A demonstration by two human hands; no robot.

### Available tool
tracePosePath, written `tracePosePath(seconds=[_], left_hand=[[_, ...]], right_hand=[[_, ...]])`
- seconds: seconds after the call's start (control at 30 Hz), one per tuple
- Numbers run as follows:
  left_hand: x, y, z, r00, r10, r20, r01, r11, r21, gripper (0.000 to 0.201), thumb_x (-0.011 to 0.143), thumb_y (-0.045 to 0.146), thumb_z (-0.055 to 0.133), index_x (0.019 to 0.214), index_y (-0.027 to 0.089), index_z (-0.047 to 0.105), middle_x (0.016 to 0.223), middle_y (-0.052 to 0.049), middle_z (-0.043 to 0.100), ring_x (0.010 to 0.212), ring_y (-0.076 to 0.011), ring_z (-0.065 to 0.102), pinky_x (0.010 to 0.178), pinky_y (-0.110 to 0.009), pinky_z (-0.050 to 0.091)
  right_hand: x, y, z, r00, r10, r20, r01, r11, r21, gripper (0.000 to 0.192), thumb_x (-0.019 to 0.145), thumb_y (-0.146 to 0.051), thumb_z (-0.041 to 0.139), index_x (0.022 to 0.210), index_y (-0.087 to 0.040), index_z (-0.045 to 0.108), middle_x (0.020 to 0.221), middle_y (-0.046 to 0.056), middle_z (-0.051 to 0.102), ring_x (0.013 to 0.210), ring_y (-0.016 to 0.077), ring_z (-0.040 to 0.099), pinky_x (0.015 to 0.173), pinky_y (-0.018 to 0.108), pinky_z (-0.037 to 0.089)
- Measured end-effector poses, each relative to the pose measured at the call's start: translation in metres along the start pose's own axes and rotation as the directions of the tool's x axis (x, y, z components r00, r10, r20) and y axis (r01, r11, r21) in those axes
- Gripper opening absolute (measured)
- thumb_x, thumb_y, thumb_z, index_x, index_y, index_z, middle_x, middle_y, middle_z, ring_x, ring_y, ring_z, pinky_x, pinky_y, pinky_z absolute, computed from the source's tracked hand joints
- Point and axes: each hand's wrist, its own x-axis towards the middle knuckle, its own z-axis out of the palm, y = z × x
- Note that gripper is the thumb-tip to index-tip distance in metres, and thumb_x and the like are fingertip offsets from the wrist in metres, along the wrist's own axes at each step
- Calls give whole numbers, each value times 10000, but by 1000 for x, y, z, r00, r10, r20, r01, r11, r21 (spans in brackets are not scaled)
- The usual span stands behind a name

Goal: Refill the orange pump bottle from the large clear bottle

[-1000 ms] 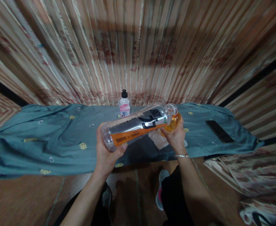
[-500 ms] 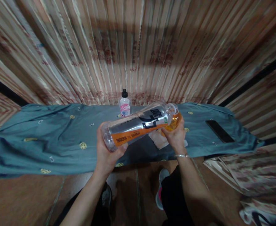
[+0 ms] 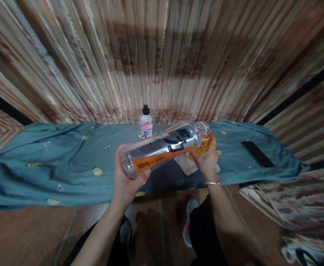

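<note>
My left hand (image 3: 128,177) is wrapped round the base of a large clear plastic bottle (image 3: 162,149) with an orange and black label. The bottle lies tilted in the air, its uncapped neck pointing right. My right hand (image 3: 206,157) grips a small clear container (image 3: 204,144) of orange liquid, right at the bottle's mouth. Whether the two rims touch cannot be told. Partly hidden below the hands, a pale napkin-like piece (image 3: 186,165) lies on the cloth. A bracelet circles my right wrist.
A small pump-top bottle (image 3: 146,123) with a black cap and pink label stands at the back of the cloth-covered table (image 3: 73,162). To the right lies a black phone (image 3: 257,154). A striped curtain (image 3: 162,55) hangs close behind the table.
Almost nothing differs. The large bottle has shifted very slightly to the right in my left hand's grip; the right hand holds its place.
</note>
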Motion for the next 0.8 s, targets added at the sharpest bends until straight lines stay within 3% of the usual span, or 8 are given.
tracePosePath(seconds=[0.8], left_hand=[[-1,0,1,1000,-4,23,4,1000,19,896,654,530,981,1392,296,528,1300,-81,669,1145,-291,729,919,-432,662]], right_hand=[[1,-6,-2,1000,24,12,-24,1000,5,1076,686,-564,860,1575,-141,428,1455,244,689,1313,415,702,1099,568,571]])
